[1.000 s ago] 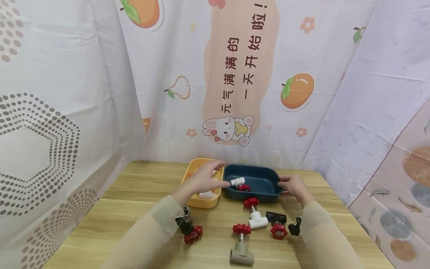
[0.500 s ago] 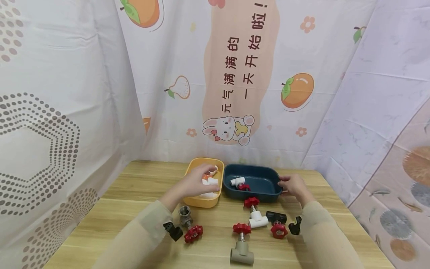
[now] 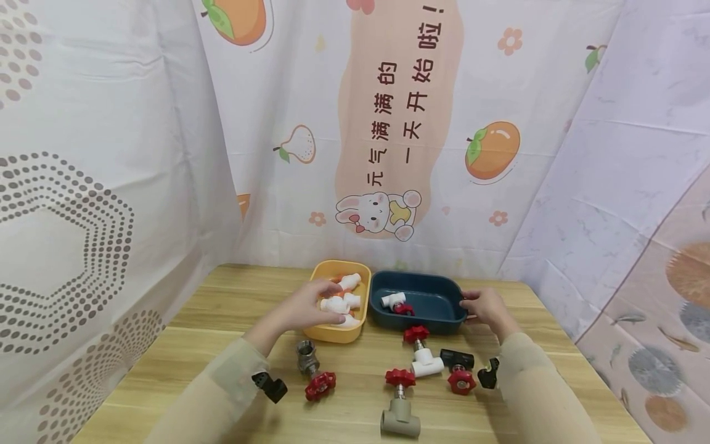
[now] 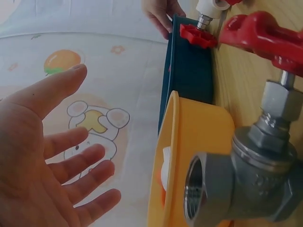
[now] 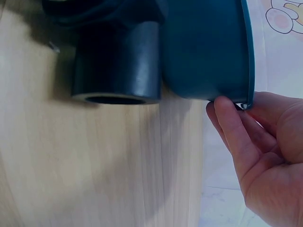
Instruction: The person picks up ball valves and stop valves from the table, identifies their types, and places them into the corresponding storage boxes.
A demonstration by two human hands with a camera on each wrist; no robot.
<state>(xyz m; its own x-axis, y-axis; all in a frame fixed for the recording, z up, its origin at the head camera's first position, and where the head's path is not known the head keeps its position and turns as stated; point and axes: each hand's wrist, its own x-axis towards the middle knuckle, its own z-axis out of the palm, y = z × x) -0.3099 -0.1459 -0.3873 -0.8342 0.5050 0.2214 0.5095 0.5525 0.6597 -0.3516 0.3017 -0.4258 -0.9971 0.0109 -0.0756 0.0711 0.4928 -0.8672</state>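
My left hand (image 3: 302,306) hovers at the left side of a yellow bin (image 3: 333,333), thumb and fingers spread; the left wrist view shows its palm with nothing in it. White pipe fittings (image 3: 335,304), with some orange parts, lie in that bin. At the right end of a dark blue bin (image 3: 435,325), my right hand (image 3: 488,308) holds the edge between thumb and fingers. Inside the blue bin lies a white valve (image 3: 393,300) with a red handwheel. A metal valve (image 3: 307,357) with a red handwheel lies in front of the yellow bin.
In front of the blue bin lie a white valve (image 3: 424,361), a black valve (image 3: 457,359) and a grey-beige valve (image 3: 400,419), each with a red handwheel. A printed curtain (image 3: 310,246) hangs behind the wooden table (image 3: 222,320), and cloth hangs at both sides.
My left hand has drawn back leftward from between the two bins to the yellow bin's left side, uncovering the white fittings and the metal valve. The right hand stays at the blue bin.
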